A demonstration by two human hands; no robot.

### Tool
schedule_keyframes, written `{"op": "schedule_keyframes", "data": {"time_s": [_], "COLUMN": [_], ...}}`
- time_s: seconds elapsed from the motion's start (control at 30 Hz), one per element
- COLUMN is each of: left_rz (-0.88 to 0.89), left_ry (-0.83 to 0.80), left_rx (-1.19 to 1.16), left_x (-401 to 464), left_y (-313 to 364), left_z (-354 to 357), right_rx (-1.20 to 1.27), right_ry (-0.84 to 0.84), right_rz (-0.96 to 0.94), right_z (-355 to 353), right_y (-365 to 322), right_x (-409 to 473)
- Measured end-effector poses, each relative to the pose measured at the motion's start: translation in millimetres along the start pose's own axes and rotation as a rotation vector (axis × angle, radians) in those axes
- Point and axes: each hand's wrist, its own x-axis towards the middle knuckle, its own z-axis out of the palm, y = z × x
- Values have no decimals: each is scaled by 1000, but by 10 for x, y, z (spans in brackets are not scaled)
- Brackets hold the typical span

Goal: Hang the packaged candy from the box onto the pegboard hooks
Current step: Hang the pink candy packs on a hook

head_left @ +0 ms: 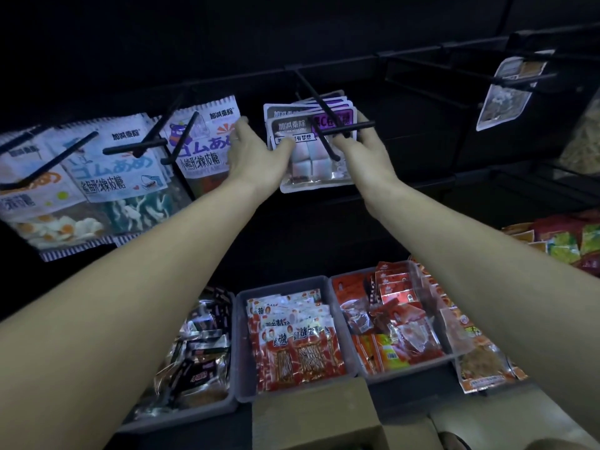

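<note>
While both hands, left (256,151) and right (363,147), pinch the purple candy packet (311,141) at its sides on the black hook (319,108), the hanging step looks underway; next, slide it back.

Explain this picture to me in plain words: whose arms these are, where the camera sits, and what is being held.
There is no machine here. A person wears a camera on the head, so you look down along both bare arms. The left hand and right hand together hold a candy pack with purple labelling at a black hook, in front of other packs already hanging there. Left of it hang gummy bags. Below sit grey bins of red snack packets, and a cardboard box shows at the bottom.
</note>
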Motion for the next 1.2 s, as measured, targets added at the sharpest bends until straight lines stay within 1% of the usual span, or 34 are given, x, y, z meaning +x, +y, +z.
{"op": "schedule_keyframes", "data": {"time_s": [0.1,0.17,0.33,0.43,0.57,0.8,0.9,1.1,1.2], "left_rz": [-69,-97,-88,-107,-110,-87,-90,-118,-113], "left_ry": [-131,-190,-277,-260,-223,-214,-227,-223,-196], "left_rx": [-137,-183,-257,-273,-263,-198,-195,-151,-117], "left_x": [29,47,61,66,114,153,180,55,-93], "left_y": [-28,-57,-91,-108,-100,-116,-110,-17,-8], "left_z": [70,124,207,240,234,221,189,10,-101], "right_rx": [20,24,-15,7,27,80,55,45,38], "right_ry": [-59,-75,-102,-132,-112,-107,-116,-79,-52], "right_rz": [22,24,11,40,65,101,123,73,94], "right_z": [12,16,28,39,77,110,87,38,-14], "right_y": [-17,-5,-4,17,89,109,74,35,67], "right_x": [55,89,154,191,232,209,185,-44,-266]}}
